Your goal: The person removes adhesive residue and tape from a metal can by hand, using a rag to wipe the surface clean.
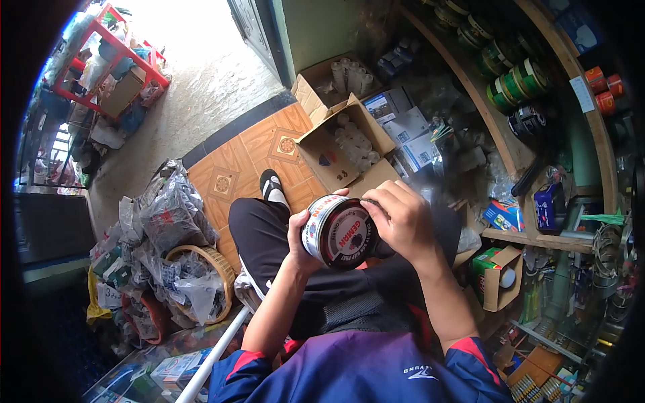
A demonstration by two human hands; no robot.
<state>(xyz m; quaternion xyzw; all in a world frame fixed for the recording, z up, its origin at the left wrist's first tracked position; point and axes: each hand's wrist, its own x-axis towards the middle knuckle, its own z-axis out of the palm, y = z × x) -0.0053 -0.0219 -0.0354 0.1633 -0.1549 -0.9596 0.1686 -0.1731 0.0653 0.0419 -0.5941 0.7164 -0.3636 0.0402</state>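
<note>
In front of my lap is a round spool (pixel 348 236) with a red, white and black face label that reads "GERMAN" and a pale printed band around its side. Wrapped around its left side, my left hand (pixel 300 243) holds it tilted, face toward me. My right hand (pixel 401 216) is closed in a pinch at the upper right rim, thumb and fingertips right at the edge. What those fingertips grip, I cannot tell.
Ahead stand open cardboard boxes (pixel 316 158) with clear plastic items. At left, a wicker basket (pixel 225 279) and bagged goods (pixel 175 208) sit beside a white pole (pixel 215 356). Wooden shelves (pixel 578 60) with green spools (pixel 517 84) rise at right. A red rack (pixel 107 40) stands far left.
</note>
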